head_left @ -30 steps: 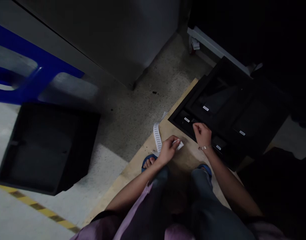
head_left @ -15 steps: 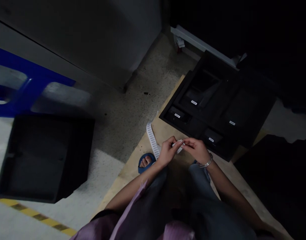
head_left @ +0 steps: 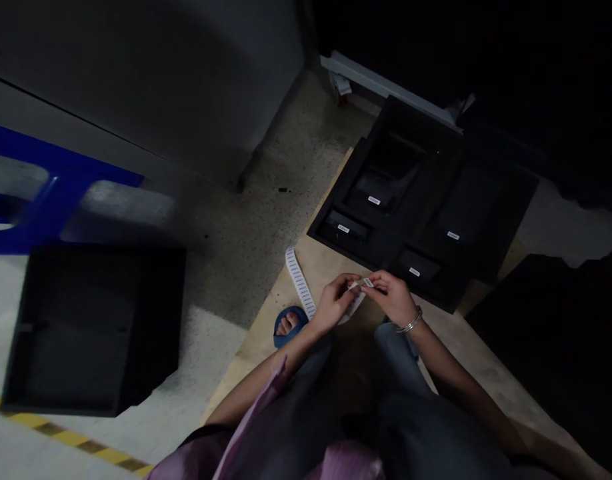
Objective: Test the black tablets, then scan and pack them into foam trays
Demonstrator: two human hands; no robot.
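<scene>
A long white strip of printed labels (head_left: 301, 285) hangs in a loop from my left hand (head_left: 331, 305), which is closed on it. My right hand (head_left: 394, 297), a bangle at its wrist, pinches a small white label (head_left: 369, 283) at the strip's end. Whether this label is fully off the strip I cannot tell. Just beyond both hands lies a black tray (head_left: 379, 257) with recessed compartments. Small white labels, such as one label (head_left: 415, 272) near my right hand, sit in several of its recesses.
Under the tray is a tan board (head_left: 266, 320), with my sandalled foot (head_left: 289, 325) on it. A stack of black trays (head_left: 76, 327) stands on the floor at left, beside a blue plastic frame (head_left: 81, 193). Yellow-and-black tape (head_left: 71, 437) marks the floor.
My fingers have shifted slightly at the strip's end, and more of the strip and the small label now show between my hands. The view has moved a little.
</scene>
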